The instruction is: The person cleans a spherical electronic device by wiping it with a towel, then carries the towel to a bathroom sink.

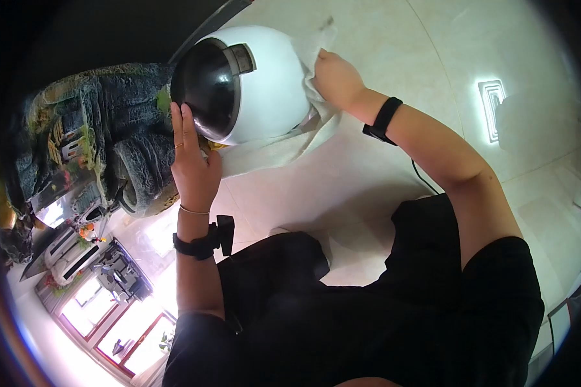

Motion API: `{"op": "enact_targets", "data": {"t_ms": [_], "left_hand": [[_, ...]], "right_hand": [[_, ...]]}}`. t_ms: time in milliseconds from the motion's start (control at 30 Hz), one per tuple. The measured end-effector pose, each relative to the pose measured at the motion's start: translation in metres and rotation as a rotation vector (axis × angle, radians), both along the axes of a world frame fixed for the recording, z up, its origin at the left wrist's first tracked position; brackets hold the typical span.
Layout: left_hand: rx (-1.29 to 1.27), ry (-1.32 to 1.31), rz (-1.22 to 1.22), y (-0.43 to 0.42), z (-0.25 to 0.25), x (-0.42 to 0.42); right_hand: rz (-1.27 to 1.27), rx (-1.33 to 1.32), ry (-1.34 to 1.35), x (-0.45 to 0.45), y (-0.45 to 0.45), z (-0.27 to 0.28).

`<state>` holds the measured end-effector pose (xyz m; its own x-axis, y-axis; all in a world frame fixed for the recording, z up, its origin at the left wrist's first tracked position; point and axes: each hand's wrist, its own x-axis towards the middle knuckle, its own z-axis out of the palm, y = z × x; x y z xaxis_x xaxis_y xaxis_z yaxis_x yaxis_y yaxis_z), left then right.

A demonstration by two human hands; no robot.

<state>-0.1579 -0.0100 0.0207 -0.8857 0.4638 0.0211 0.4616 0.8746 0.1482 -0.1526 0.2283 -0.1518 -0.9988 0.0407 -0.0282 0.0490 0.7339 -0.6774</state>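
Note:
A rounded white appliance [274, 87] with a glossy black front [203, 90] is in front of me, its exact kind unclear. My left hand [195, 158] has its fingers stretched out, the fingertips against the lower edge of the black part. At the appliance's right side, my right hand [337, 79] has its fingers closed on a whitish cloth [323, 122]. The cloth runs along and under the appliance's near side. A grey tab or handle [242, 59] sits at the top rim of the black part.
Dark rock-like decoration [103, 122] with bits of greenery stands at the left. Pale shiny tiles [407, 58] cover the floor and reflect a lamp [492, 111]. A thin black cable [423, 175] lies near my knee. Windows [110, 322] show at the lower left.

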Motion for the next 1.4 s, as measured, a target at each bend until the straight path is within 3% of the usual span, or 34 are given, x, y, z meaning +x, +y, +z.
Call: {"op": "enact_targets", "data": {"t_ms": [33,133,200,233,333,400,467,533,600,633,733,767,800,933,1033,1067,1100,1167,1200,1300,1400], "left_hand": [[-0.025,0.077,-0.088,-0.004,-0.002,-0.002],[0.012,0.024,-0.042,-0.004,-0.004,-0.003],[0.007,0.024,-0.042,-0.003,-0.005,-0.004],[-0.001,0.022,-0.04,-0.004,-0.005,-0.003],[-0.035,0.149,-0.149,-0.009,-0.009,-0.006],[-0.036,0.135,-0.128,-0.007,-0.008,-0.006],[-0.038,0.114,-0.104,-0.008,-0.008,-0.005],[-0.04,0.161,-0.161,-0.01,-0.01,-0.008],[-0.036,0.171,-0.186,-0.01,-0.012,-0.012],[-0.032,0.178,-0.203,-0.012,-0.01,-0.008],[-0.04,0.094,-0.106,-0.007,-0.005,-0.006],[-0.031,0.098,-0.11,-0.007,-0.006,-0.007],[-0.032,0.106,-0.105,-0.006,-0.006,-0.007],[-0.069,0.118,-0.119,-0.008,-0.007,-0.007],[-0.058,0.089,-0.104,-0.005,-0.005,-0.006],[-0.057,0.096,-0.102,-0.005,-0.004,-0.007],[-0.05,0.1,-0.113,-0.005,-0.005,-0.008],[-0.047,0.084,-0.117,-0.007,-0.005,-0.005],[-0.045,0.053,-0.086,-0.006,-0.004,-0.004],[-0.033,0.019,-0.059,-0.005,-0.004,-0.005],[-0.028,0.026,-0.068,-0.005,-0.004,-0.005]], "right_hand": [[0.001,-0.002,0.0,0.001,-0.001,-0.014],[-0.036,-0.002,-0.192,0.001,0.001,-0.037],[-0.109,-0.164,-0.058,0.001,0.004,-0.013],[-0.027,-0.142,0.149,0.0,0.007,0.004],[-0.007,-0.254,0.274,-0.003,0.002,0.026],[-0.033,-0.229,0.203,-0.005,0.01,0.018],[-0.109,-0.237,-0.081,-0.006,0.012,-0.009],[-0.111,-0.173,-0.099,-0.01,0.009,-0.029],[-0.117,-0.127,0.036,-0.008,0.0,-0.011],[-0.054,-0.103,0.236,-0.004,0.002,0.021],[-0.008,-0.113,0.381,-0.019,-0.006,0.043],[0.006,-0.053,0.164,-0.027,0.0,0.056],[0.01,-0.053,0.172,-0.04,0.004,0.048],[0.046,-0.101,-0.039,-0.085,0.017,-0.046],[0.085,-0.046,-0.221,-0.062,0.008,-0.095],[0.276,0.114,-0.23,-0.054,0.002,-0.131],[0.16,-0.09,-0.146,-0.018,-0.004,-0.097],[0.288,-0.247,-0.251,0.007,-0.02,-0.088],[0.191,-0.239,-0.364,0.015,-0.035,-0.091],[-0.168,-0.782,-0.674,0.024,-0.061,-0.079],[-0.152,-0.664,-0.667,0.012,-0.055,-0.07]]}}
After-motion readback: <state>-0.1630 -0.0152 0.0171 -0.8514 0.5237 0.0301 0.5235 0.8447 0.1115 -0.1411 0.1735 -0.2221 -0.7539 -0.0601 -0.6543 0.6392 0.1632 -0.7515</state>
